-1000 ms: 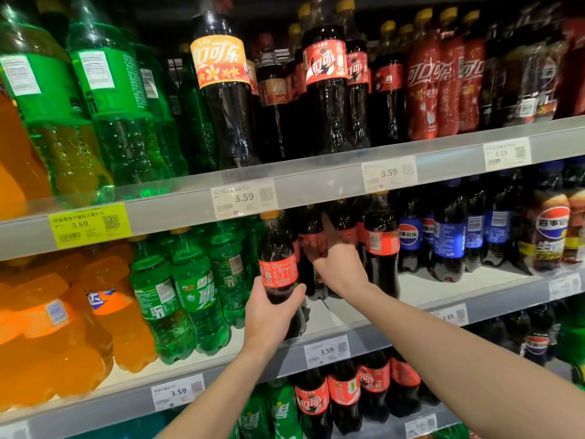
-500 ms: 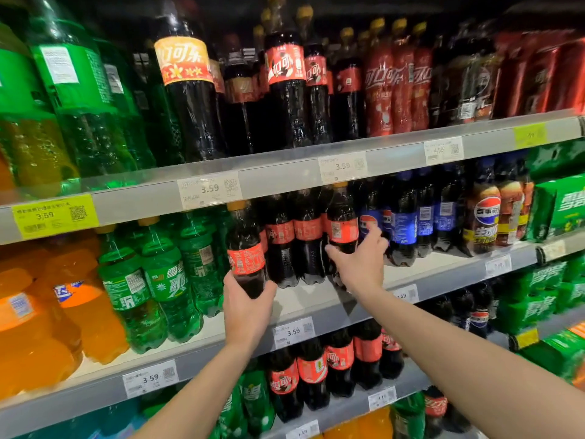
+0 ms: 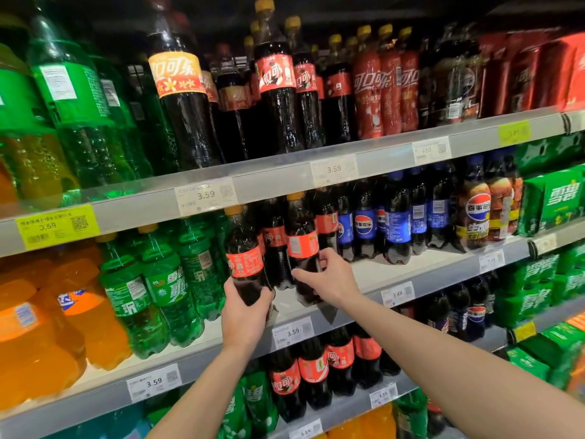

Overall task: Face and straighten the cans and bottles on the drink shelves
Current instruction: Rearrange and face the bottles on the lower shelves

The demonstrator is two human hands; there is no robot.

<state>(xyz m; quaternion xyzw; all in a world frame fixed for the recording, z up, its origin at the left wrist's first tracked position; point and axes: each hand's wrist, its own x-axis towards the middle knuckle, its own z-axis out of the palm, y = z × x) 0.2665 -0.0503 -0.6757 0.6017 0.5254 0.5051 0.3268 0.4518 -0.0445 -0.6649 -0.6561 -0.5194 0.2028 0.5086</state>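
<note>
On the middle shelf (image 3: 364,304), the left hand (image 3: 245,315) grips the lower body of a red-labelled cola bottle (image 3: 244,258) standing at the front edge, its label showing small print outward. The right hand (image 3: 329,280) is wrapped round a second cola bottle (image 3: 302,245) just to the right, thumb and fingers curled on its lower half below the label. Green soda bottles (image 3: 164,289) stand beside them to the left, blue-labelled cola bottles (image 3: 395,223) to the right.
</note>
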